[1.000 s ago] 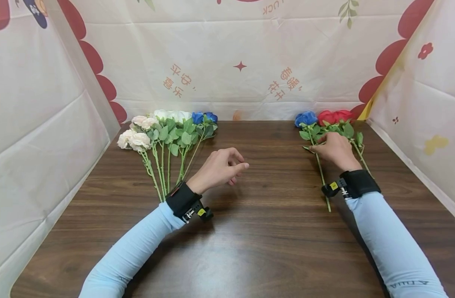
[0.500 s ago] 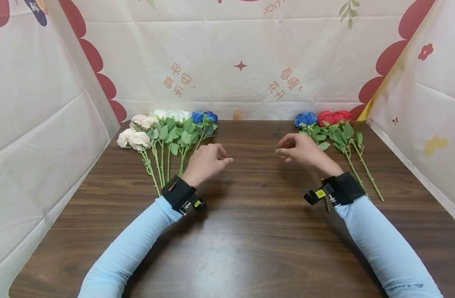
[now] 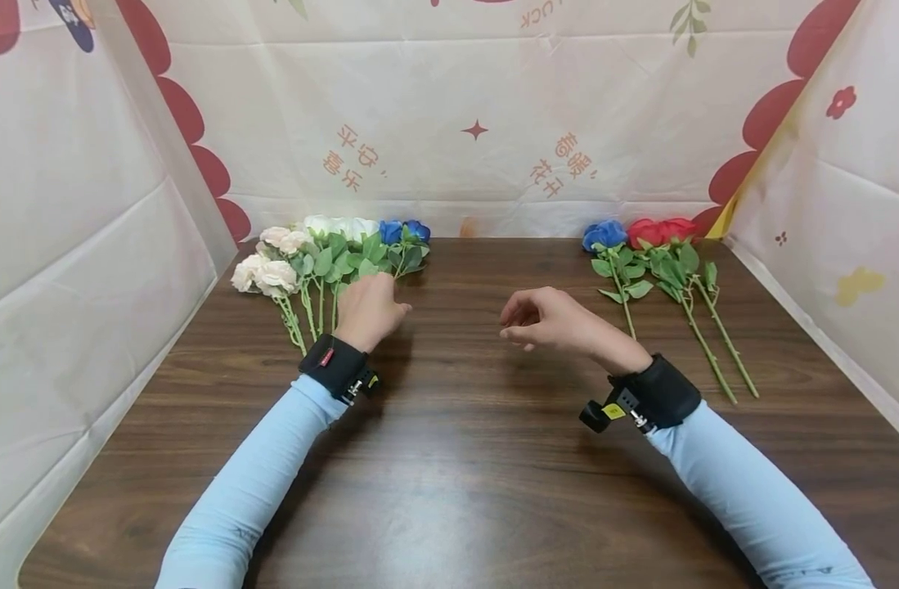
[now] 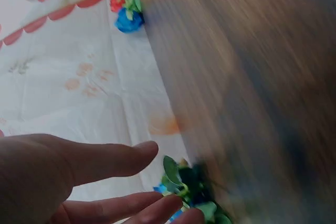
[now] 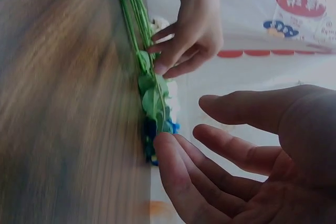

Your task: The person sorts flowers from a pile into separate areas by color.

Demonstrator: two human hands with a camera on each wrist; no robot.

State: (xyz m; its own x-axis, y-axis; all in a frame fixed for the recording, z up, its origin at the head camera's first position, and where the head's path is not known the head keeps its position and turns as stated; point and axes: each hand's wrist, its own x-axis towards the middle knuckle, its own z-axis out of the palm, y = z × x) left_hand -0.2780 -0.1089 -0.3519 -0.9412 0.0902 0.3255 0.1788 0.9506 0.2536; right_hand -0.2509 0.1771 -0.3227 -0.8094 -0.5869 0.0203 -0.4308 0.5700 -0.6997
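Observation:
Artificial flowers lie in a row at the back left of the table: cream blooms [image 3: 265,274], white blooms [image 3: 343,227] and blue roses [image 3: 403,232]. My left hand [image 3: 368,311] is over their green stems, hiding part of them. In the left wrist view its thumb [image 4: 113,158] and fingers are parted, with nothing between them. Over the middle of the table, my right hand [image 3: 555,321] has loosely bent fingers and holds nothing. To its right lie a blue rose [image 3: 604,235] and red roses [image 3: 661,231], stems towards me; my right forearm covers the blue rose's lower stem.
The flowers lie on a dark wooden table [image 3: 449,458]. A pale printed cloth [image 3: 464,98] stands behind the table's back edge and along both sides. Black straps with small cameras sit on both wrists.
My right hand has let go of the blue rose on the right and moved left to mid-table. My left hand has moved left, from mid-table to over the left flowers' stems.

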